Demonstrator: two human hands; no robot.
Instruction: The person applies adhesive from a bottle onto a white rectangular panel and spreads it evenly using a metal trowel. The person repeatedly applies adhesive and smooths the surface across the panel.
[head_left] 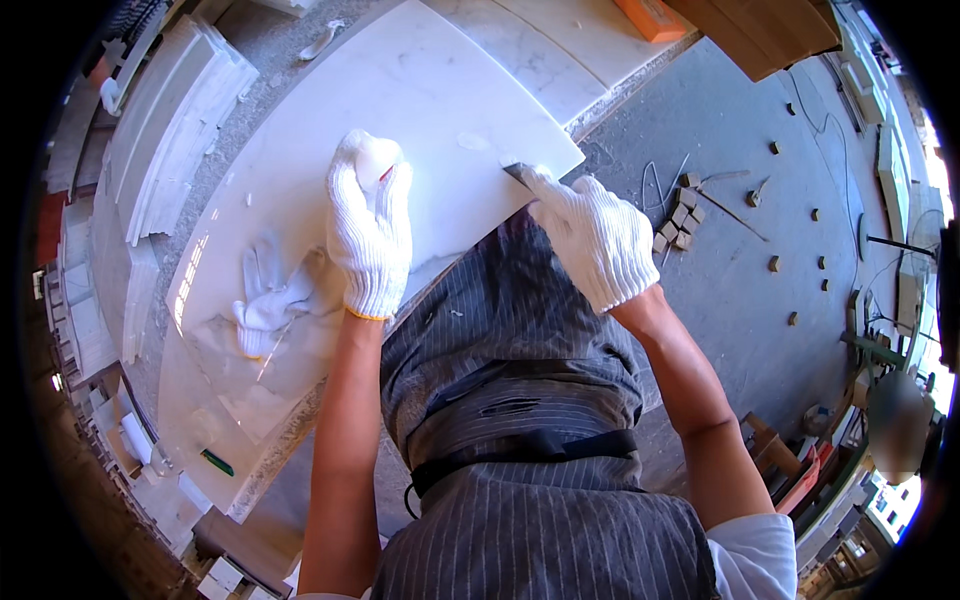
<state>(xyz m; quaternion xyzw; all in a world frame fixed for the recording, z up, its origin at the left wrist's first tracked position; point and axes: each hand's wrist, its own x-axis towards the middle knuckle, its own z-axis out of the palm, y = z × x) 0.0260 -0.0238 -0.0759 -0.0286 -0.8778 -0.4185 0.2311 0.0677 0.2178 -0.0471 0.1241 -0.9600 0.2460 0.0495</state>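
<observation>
In my gloved left hand (368, 235) is a white rounded thing (377, 157) with a small red mark; its kind I cannot make out. My fingers wrap round it above a white, faintly veined stone slab (430, 90). My right hand (600, 240), also in a white knitted glove, grips a small dark-bladed scraper (515, 173). The blade's tip meets the slab near its right corner, by a little white residue. A pale wet-looking patch (473, 141) lies between the two hands. Left of my left forearm, a loose white glove (268, 300) rests on the slabs.
Stacked stone slabs (170, 140) stand at the left. A cardboard box (765, 35) and an orange block (650, 18) are at the top right. Small blocks (682, 220) and cables lie on the grey floor. A green object (217, 462) lies lower left. Another person's gloved hand (109, 95) shows far left.
</observation>
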